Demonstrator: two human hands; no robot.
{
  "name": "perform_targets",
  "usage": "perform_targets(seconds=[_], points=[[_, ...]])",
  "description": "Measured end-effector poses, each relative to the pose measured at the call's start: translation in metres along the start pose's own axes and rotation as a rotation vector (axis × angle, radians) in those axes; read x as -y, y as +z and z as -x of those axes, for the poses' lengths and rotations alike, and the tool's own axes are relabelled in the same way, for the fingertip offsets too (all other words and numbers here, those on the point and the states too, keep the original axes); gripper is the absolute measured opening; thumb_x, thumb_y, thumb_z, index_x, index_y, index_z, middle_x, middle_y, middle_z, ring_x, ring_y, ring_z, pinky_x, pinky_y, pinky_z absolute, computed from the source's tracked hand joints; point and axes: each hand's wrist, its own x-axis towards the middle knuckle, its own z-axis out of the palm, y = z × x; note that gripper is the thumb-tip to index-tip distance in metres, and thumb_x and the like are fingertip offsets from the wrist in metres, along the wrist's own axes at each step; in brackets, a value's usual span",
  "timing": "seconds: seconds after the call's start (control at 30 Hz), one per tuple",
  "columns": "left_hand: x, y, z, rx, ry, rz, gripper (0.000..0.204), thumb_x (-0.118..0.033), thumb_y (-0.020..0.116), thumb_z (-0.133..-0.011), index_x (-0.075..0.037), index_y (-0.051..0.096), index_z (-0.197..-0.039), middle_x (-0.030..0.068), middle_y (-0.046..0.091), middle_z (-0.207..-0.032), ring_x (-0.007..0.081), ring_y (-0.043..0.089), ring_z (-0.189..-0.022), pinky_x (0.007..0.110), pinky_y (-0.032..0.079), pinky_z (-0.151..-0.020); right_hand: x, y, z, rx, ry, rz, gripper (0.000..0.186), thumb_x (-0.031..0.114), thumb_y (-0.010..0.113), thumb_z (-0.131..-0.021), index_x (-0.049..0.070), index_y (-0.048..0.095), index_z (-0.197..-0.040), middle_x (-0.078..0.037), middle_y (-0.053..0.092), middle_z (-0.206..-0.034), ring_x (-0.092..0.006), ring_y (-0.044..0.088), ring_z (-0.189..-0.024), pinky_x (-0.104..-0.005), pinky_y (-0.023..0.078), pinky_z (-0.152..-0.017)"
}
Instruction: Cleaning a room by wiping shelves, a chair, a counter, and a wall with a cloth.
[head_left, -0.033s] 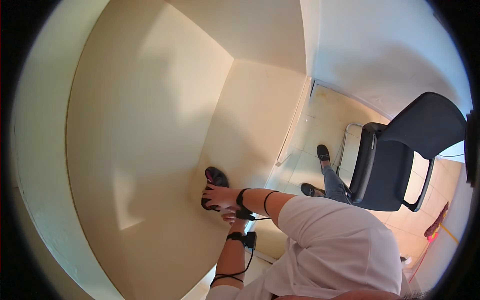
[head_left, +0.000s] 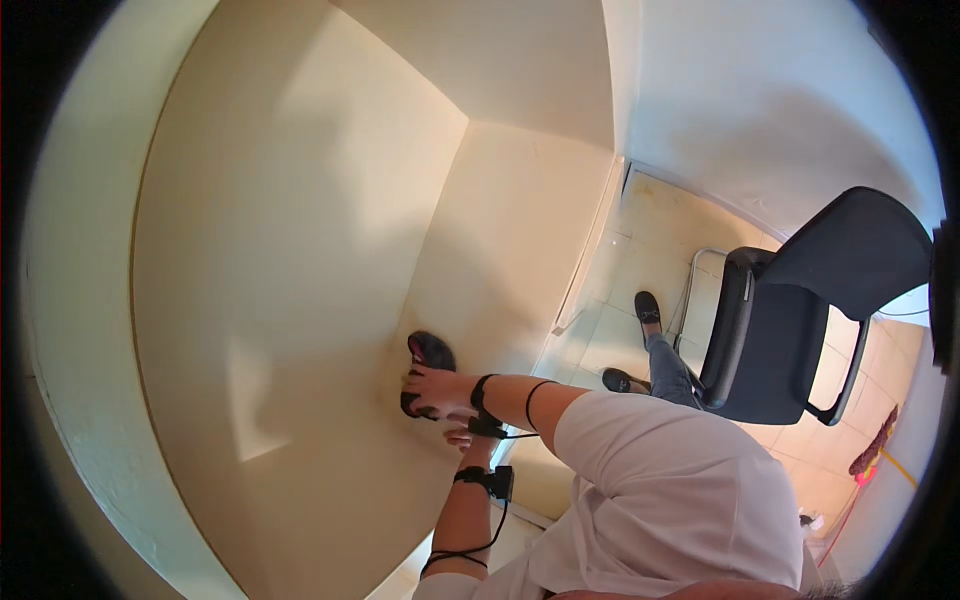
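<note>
My right hand [head_left: 438, 390] reaches down into the corner of a large cream-coloured recess and grips a black, shoe-like thing [head_left: 434, 350] with a pinkish-red patch inside. Its fingers wrap over the middle of that thing, so one dark end shows above the hand and another below it. Close under my right wrist is my left hand [head_left: 460, 437], partly hidden by the wrist. Its visible fingers are curled, and whatever they hold, if anything, does not show. Black straps with small dark boxes and cables sit on both wrists.
Cream panels [head_left: 290, 250] surround my hands, with a raised pale edge [head_left: 585, 250] to the right. A black chair [head_left: 770, 345] with metal legs stands on the tiled floor [head_left: 660, 215]. My feet in dark shoes [head_left: 648, 308] are beside it. A dark red cloth [head_left: 875, 445] hangs far right.
</note>
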Motion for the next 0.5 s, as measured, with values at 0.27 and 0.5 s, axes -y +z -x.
perform_targets(seconds=[0.27,0.5], points=[[-0.005,0.008,-0.002,-0.100,0.032,0.041,0.144,-0.102,0.032,-0.067,0.000,-0.023,-0.154,0.0459,-0.008,-0.155,0.0580,0.000,-0.147,0.062,0.013,-0.117,-0.148,-0.130,0.022,-0.116,0.430,0.271,0.039,0.045,0.072,-0.078,0.023,0.075,-0.110,-0.014,0.057,-0.129,-0.0324,0.046,-0.128,-0.0558,0.029,-0.112],[-0.004,0.015,-0.013,-0.147,0.008,0.044,0.146,-0.103,0.033,-0.064,-0.003,-0.024,-0.154,0.0462,-0.008,-0.154,0.0595,-0.005,-0.146,0.064,0.012,-0.117,-0.205,-0.250,0.097,-0.329,0.995,0.568,0.046,0.043,0.066,-0.085,0.021,0.067,-0.125,-0.013,0.054,-0.131,-0.0307,0.041,-0.134,-0.0534,0.022,-0.117]])
